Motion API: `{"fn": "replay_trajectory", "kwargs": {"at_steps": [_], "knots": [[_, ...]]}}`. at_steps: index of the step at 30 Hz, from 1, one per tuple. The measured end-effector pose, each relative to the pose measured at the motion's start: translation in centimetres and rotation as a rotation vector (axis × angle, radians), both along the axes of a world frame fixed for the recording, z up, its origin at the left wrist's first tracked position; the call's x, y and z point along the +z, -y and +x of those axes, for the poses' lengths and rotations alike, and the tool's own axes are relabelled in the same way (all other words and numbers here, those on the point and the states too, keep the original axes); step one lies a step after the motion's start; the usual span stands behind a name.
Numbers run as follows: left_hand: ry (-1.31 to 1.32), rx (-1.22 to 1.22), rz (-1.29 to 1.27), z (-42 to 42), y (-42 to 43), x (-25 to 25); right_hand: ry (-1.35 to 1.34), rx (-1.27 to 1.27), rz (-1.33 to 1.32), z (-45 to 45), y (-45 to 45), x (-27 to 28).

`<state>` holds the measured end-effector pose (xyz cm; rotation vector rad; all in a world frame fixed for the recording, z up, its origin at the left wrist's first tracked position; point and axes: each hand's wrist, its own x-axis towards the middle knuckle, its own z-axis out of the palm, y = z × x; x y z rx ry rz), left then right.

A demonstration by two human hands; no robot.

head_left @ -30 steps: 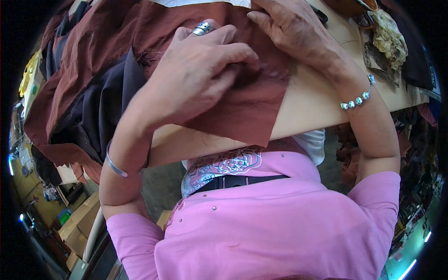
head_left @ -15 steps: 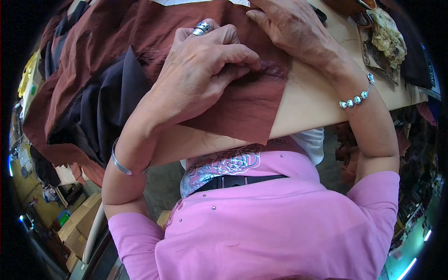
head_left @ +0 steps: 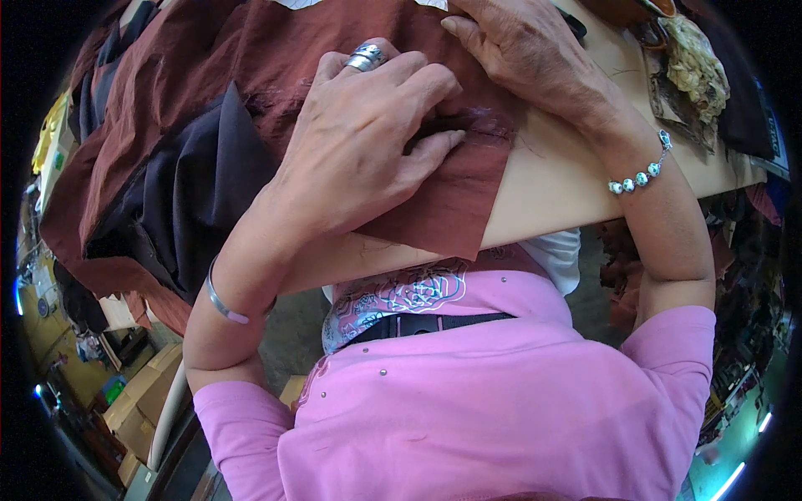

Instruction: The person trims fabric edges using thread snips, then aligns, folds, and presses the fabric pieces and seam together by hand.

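My left hand (head_left: 368, 138), with a wide silver ring, is palm down on a reddish-brown cloth (head_left: 455, 196). Its thumb is stretched out, apart from the bent index finger, and I see nothing held between them. The other fingertips curl under and are hidden. Farther up, my right hand (head_left: 539, 63) lies flat over the cloth's right edge, thumb out; its fingertips run off the top of the view. Pale marks and loose threads show on the cloth between the hands. Dark navy cloth (head_left: 205, 179) is bunched beside my left forearm.
The cloth lies on a tan tabletop (head_left: 551, 179) whose front edge is close to my body. A crumpled yellowish bundle (head_left: 697, 71) sits at the right. Cardboard boxes (head_left: 146, 401) stand on the floor at lower left. White material (head_left: 430, 3) shows at the top edge.
My left hand has shifted slightly right and rolled flatter. Its thumb has moved away from the index finger, where the two were pinched together before. My right hand has hardly moved.
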<state>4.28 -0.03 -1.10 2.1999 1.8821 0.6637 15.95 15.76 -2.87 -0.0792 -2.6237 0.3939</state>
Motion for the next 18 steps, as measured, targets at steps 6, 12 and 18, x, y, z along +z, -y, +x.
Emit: {"fn": "replay_trajectory", "kwargs": {"at_steps": [6,12,18], "knots": [[-0.034,0.020,0.019,0.1,-0.4,-0.2,0.084,-0.030,-0.026,0.1,-0.2,0.0],[0.012,-0.102,-0.051,-0.6,-0.7,0.1,-0.016,0.031,0.001,0.0,-0.1,-0.1],[0.124,-0.137,-0.118,-1.3,-0.5,-0.2,-0.164,0.095,0.086,0.0,-0.8,-1.3]]}}
